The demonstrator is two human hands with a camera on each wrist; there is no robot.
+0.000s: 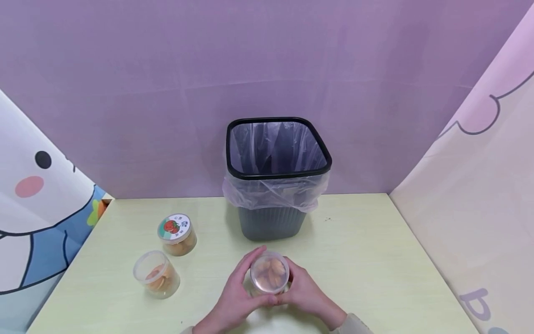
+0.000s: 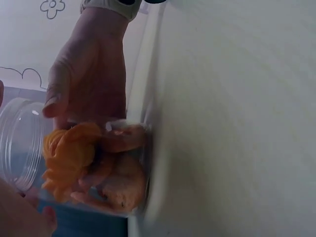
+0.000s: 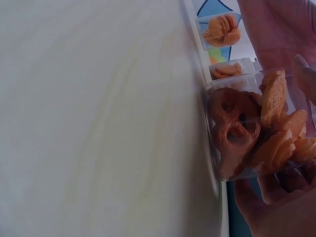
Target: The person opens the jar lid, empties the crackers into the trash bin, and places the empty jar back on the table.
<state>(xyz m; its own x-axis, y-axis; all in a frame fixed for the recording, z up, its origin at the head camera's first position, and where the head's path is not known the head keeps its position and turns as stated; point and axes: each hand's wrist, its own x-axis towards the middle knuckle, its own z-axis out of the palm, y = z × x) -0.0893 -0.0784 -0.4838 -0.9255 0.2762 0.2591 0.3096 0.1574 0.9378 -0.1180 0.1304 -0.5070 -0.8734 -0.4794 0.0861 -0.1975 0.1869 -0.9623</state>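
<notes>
Clear plastic jar [image 1: 270, 272] of cookies [image 2: 71, 155] is located at the near middle of the table [image 1: 363, 241]. Left hand [image 1: 235, 293] and right hand [image 1: 306, 293] grip it from opposite sides, fingers curved around the wall, thumbs meeting at the near side. Bin [image 1: 273, 226] with bag liner [image 1: 288, 192]: far side, beyond the jar. Labelled jar [image 1: 177, 234] and second cookie jar [image 1: 162, 280]: left, the latter nearer.
</notes>
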